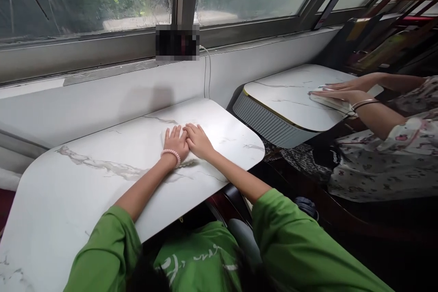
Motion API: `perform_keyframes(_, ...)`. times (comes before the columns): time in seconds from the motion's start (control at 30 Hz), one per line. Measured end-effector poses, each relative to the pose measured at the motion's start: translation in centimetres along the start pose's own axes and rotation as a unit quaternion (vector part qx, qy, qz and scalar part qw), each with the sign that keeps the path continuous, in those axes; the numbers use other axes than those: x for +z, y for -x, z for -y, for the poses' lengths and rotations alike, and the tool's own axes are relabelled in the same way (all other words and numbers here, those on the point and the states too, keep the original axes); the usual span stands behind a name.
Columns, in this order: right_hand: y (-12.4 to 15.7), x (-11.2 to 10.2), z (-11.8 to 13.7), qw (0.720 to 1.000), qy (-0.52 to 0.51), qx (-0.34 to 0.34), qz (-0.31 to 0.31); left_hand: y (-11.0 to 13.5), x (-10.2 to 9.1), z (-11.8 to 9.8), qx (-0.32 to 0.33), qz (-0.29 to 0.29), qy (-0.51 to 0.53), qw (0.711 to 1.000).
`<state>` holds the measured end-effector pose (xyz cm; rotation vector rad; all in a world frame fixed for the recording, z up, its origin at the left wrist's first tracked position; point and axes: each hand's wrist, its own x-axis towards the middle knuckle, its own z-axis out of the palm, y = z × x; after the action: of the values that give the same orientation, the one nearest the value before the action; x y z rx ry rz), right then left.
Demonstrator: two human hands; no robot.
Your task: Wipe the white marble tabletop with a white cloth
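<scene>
My left hand (175, 143) lies flat on a white marble-look table (102, 178), fingers stretched out, with a pink bead bracelet on the wrist. Right beside it, my right hand (199, 141) also lies flat, and the two touch at the fingers. Both press on what looks like a white cloth (190, 163), which is hard to tell from the tabletop. Neither hand grips anything. My sleeves are green.
A window and grey sill (102, 50) run along the far side. To the right stands a second white table (284, 100) with a ribbed side. There another person's hands (338, 92) rest on a white cloth. Dark floor and chair parts lie between the tables.
</scene>
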<state>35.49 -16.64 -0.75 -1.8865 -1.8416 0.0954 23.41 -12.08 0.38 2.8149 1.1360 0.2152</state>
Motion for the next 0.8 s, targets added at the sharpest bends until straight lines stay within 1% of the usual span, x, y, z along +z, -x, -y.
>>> perform_keyframes(0.2,-5.1,1.4,-0.8,1.0,-0.018,-0.006,-0.005,-3.9,0.0,2.8,-0.028,-0.026,0.004,0.999)
perform_keyframes(0.43,-9.3,3.0,-1.5,0.999,-0.032,0.0,-0.022,-7.1,-0.2,5.3,-0.047,-0.028,0.012,0.998)
perform_keyframes(0.6,-11.1,3.5,-1.7,0.999,-0.036,-0.002,-0.036,-8.3,-0.1,6.2,-0.052,-0.049,0.017,0.997)
perform_keyframes(0.8,-11.7,3.7,-2.0,0.999,-0.037,-0.005,-0.038,-8.7,0.0,6.4,-0.052,-0.061,0.019,0.997)
